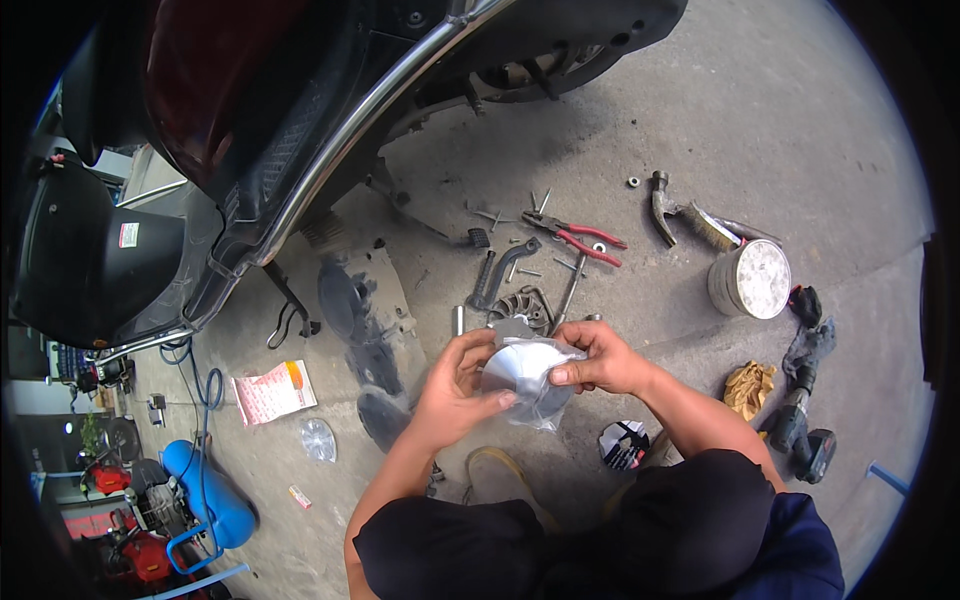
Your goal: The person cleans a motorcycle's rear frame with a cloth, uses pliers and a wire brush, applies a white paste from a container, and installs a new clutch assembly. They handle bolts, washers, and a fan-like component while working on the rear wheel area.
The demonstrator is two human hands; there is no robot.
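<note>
My left hand (462,390) and my right hand (595,360) hold a shiny silver, dish-shaped metal part (522,372) wrapped in a clear plastic bag (543,410), one hand at each side, low in front of me. My right thumb presses on the bag's face. Just beyond them on the concrete lie a dark finned round part (518,308), a dark crank-like lever (489,277), red-handled pliers (590,245) and several loose metal pins and bolts. A dusty dark panel (345,310) lies left of my hands.
A black and maroon scooter (170,90) fills the upper left. At right are a hammer (660,205), brush (708,225), white can (760,280), brown crumpled paper (748,390) and power tool (790,420). Paper packaging (270,395) and a blue compressor (215,495) are at left.
</note>
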